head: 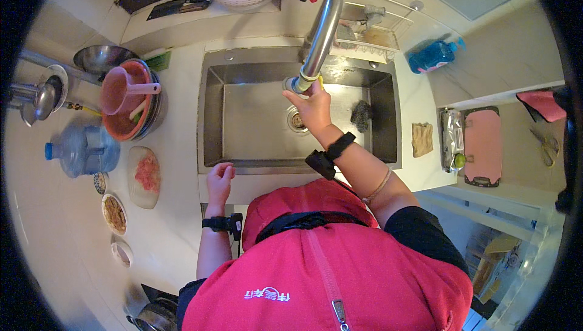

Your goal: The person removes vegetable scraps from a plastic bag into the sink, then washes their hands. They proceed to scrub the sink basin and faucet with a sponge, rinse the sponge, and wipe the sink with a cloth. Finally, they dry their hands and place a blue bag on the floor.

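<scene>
A curved metal faucet (321,35) rises at the back of a stainless steel sink (255,117). My right hand (314,105) is raised over the basin at the faucet's spout end, thumb and fingers around or beside it; the exact grip is partly hidden. A bit of something yellow shows by the fingers. My left hand (220,181) hovers at the sink's front left edge, fingers loosely curled, with nothing visible in it. Under my right hand lies the drain strainer (298,120). A dark scouring pad (361,116) rests on the basin floor at the right.
On the left counter are stacked basins with a pink dipper (120,90), a blue water jug (89,151) and a plate of reddish meat (146,174). To the right are a folded cloth (422,140), a pink cutting board (483,146) and a blue soap bottle (432,57).
</scene>
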The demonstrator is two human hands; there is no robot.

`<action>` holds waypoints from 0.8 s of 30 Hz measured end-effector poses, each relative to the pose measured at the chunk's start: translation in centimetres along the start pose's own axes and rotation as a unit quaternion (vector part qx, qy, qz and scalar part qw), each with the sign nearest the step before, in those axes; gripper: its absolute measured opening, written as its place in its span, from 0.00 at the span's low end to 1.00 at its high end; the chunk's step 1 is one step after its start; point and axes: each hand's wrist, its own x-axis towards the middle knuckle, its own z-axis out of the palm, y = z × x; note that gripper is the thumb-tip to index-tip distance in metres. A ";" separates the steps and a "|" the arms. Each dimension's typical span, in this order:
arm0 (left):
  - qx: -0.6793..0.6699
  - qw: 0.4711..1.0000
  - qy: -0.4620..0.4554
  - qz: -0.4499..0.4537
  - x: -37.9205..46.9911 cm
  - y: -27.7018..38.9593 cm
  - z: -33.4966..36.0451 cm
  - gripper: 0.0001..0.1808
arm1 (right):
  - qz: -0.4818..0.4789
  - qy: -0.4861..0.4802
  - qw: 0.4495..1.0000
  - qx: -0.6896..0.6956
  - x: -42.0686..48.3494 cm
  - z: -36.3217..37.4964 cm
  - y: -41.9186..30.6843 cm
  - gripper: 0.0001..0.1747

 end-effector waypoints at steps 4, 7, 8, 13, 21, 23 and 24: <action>-0.011 1.000 0.025 -0.010 -1.0 -0.6 -1.2 0.09 | -0.029 0.026 0.998 0.052 0.6 3.7 0.3 0.25; -0.006 0.998 0.050 -0.030 -2.0 -1.3 -2.6 0.08 | -0.043 0.014 0.998 0.043 1.4 5.4 0.3 0.23; -0.004 0.998 0.055 -0.038 -2.2 -1.5 -3.0 0.08 | -0.047 0.006 0.998 0.044 1.7 5.8 0.2 0.23; -0.018 0.995 0.074 -0.071 -2.5 -2.2 -4.1 0.09 | -0.021 -0.060 0.995 0.080 2.7 6.2 -0.7 0.20; -0.010 0.998 0.051 -0.042 -0.7 -1.3 -3.8 0.09 | 0.030 -0.223 0.972 0.074 3.4 2.3 -1.4 0.23; -0.004 0.999 0.039 -0.036 -0.3 -1.1 -3.7 0.09 | 0.044 -0.257 0.964 0.048 3.6 1.2 -1.3 0.24; -0.002 0.999 0.036 -0.033 -0.2 -1.1 -3.6 0.09 | 0.054 -0.273 0.960 0.034 3.6 0.5 -1.2 0.25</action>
